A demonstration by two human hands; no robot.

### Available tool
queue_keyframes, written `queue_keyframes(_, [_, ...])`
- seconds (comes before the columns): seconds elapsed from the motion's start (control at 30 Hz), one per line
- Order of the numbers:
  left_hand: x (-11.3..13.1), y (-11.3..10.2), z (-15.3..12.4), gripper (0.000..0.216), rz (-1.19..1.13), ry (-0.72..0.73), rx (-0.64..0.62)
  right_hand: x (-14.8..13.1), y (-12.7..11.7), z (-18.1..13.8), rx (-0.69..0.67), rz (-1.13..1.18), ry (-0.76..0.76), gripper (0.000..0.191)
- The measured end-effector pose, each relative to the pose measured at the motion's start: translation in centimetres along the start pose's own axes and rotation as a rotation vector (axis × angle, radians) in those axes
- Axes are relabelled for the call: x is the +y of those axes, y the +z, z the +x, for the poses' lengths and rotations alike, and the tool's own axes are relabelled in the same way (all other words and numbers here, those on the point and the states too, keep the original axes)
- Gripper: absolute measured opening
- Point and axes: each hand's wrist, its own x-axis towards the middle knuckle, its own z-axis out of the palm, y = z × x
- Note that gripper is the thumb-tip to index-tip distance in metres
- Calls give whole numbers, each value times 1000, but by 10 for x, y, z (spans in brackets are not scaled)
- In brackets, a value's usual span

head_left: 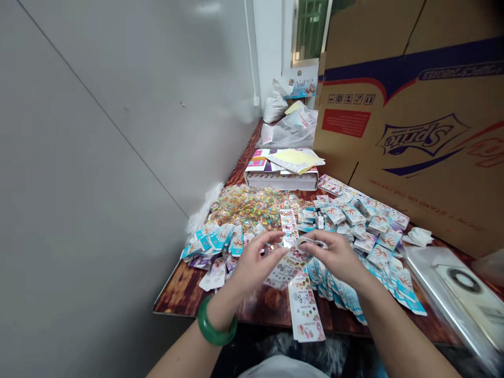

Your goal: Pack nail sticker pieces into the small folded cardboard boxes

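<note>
My left hand (254,265), with a green bangle on its wrist, and my right hand (334,254) meet over the near edge of a wooden table (179,294). Both pinch a small nail sticker sheet (293,257) and the clear sleeve around it, fingers closed on its two ends. More sticker strips (305,310) lie under my hands, one hanging over the table's edge. A pile of blue and white packets (364,226) spreads to the right, another small heap (214,241) to the left.
A heap of small colourful pieces (252,207) lies behind my hands. A flat white box with papers on it (281,173) and plastic bags (291,128) sit farther back. A large cardboard carton (413,121) stands at right, a grey wall (98,157) at left.
</note>
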Motion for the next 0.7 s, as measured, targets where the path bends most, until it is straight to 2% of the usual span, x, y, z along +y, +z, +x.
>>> queue_keyframes(0.07, [-4,-7,-1,23,52,-47,-139,0,-2,6,-10,145,71,19])
queue_keyframes(0.13, [-11,-11,-1,21,5,-136,-240,1,-1,12,54,170,89,19])
queue_keyframes(0.17, [-16,-12,-1,23,-27,-175,-227,1,2,14,136,108,68,18])
queue_keyframes(0.23, [-25,-12,0,26,-81,-228,-98,1,11,14,334,-120,-41,17])
queue_keyframes(0.27, [-29,-13,1,27,-103,-243,-25,0,17,12,391,-239,-117,19])
queue_keyframes(0.3, [-32,-13,2,28,-122,-249,33,-2,24,9,390,-332,-193,22])
queue_keyframes(0.33, [-34,-14,2,29,-141,-247,68,-4,31,5,331,-390,-260,25])
queue_keyframes(0.43, [-32,-17,-1,27,-164,-200,36,-8,51,-7,95,-399,-359,33])
queue_keyframes(0.57, [-19,-24,-10,18,82,-10,-70,-2,66,-11,18,-246,-286,18])
queue_keyframes(0.67, [-12,-31,-17,12,293,120,23,2,68,-8,33,-157,-181,12])
queue_keyframes(0.7, [-12,-34,-19,18,322,132,54,1,68,-8,42,-135,-138,13])
